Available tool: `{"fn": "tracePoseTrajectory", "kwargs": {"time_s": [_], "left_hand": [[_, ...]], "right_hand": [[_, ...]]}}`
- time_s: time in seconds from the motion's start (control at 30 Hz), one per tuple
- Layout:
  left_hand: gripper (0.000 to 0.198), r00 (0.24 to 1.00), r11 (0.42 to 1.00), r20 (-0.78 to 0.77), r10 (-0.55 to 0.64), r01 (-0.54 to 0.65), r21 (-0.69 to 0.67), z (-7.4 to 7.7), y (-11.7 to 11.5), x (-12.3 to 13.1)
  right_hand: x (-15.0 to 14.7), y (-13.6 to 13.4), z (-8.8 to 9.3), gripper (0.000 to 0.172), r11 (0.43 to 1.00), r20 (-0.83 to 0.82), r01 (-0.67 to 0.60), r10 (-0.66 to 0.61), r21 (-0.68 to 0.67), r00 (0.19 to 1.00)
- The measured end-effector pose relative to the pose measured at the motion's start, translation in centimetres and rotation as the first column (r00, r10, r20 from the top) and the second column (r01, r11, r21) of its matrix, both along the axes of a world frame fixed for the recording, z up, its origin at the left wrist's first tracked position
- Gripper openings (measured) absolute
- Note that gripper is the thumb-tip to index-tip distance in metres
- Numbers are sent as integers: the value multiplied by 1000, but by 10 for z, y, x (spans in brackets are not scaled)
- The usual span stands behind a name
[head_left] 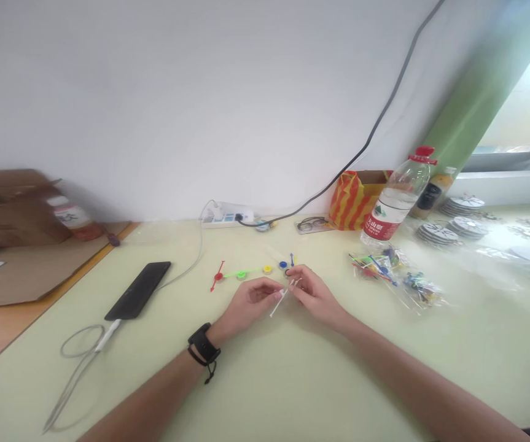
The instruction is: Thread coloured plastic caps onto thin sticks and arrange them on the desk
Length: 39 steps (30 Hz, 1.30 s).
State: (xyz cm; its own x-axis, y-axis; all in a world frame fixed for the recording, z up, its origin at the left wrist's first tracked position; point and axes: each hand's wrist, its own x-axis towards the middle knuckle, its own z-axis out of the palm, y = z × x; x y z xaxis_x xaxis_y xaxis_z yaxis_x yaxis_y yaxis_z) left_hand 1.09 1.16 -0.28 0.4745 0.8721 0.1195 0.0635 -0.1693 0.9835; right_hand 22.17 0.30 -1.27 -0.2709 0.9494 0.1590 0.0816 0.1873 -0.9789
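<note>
A thin white plastic stick [276,307] was pinched in the fingertips of the left hand [252,301] and the right hand [316,297], over the pale green desk [292,387]. Whether one piece or two was held could not be told. It might be bent or dropped through uneven pressure; the small round blue disc [283,265], near the right hand, might be knocked by a stray finger.

We look over a pale green worktable [265,387] against a white wall [191,98], likely in a small workshop, though our narrow view cannot rule out an office: we find stacked discs [438,234], bagged plastic parts [383,269], a row of small coloured pieces [241,275], a power strip [221,220] and, at left, an open cardboard box [20,215].
</note>
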Motion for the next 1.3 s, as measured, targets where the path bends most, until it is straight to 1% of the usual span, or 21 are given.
{"fn": "tracePoseTrajectory", "kwargs": {"time_s": [0.07,0.17,0.23,0.3,0.4,0.6,0.63,0.7,0.77,0.8,0.83,0.9,0.93,1.0,1.03,1.07,1.17,1.3], "left_hand": [[25,999,999,27,28,-27,-19,-4,3,-1],[25,998,998,55,43,-41,-37,-8,6,-2],[24,997,998,61,46,-43,-54,-9,6,-3],[24,996,996,70,56,-51,-71,-9,6,-3],[23,994,996,84,65,-59,-72,-7,5,-4],[24,992,995,107,60,-51,-83,-6,6,-5],[24,992,995,109,59,-50,-87,-6,6,-5],[24,992,994,109,60,-50,-93,-7,7,-5],[25,992,994,109,60,-49,-98,-7,7,-5],[24,992,994,110,56,-44,-103,-8,7,-5],[24,992,993,112,51,-38,-107,-8,7,-5],[24,992,993,117,46,-33,-112,-7,8,-5],[24,992,993,120,45,-32,-113,-7,8,-5],[24,991,993,124,47,-33,-112,-7,7,-5],[24,991,993,126,45,-32,-110,-6,7,-5],[24,991,994,128,42,-28,-108,-6,7,-6],[22,991,995,131,32,-20,-94,-6,7,-6],[23,993,996,115,39,-30,-83,-8,7,-6]], "right_hand": [[0,0,-1,26,999,17,41,-41,27,999],[1,2,-3,19,990,90,91,-101,110,991],[1,2,-4,17,985,125,89,-108,149,986],[2,3,-4,22,986,130,66,-86,153,988],[1,1,-3,37,989,124,24,-42,145,991],[-1,-6,-3,80,985,127,-28,6,171,992],[-1,-6,-3,85,985,127,-28,6,170,992],[-1,-6,-3,88,985,131,-22,0,171,991],[-1,-6,-3,85,984,133,-11,-13,179,991],[0,-5,-3,79,982,135,-6,-20,188,991],[1,-4,-2,67,980,145,-3,-27,199,989],[2,-2,-1,30,976,200,-11,-34,218,979],[3,-1,-1,27,974,231,-12,-42,225,972],[5,0,0,50,972,263,1,-65,237,963],[6,1,1,55,969,258,14,-79,245,963],[6,1,2,56,967,246,25,-89,255,965],[5,1,3,47,966,227,32,-93,258,970],[2,-2,2,31,979,209,3,-47,205,977]]}}
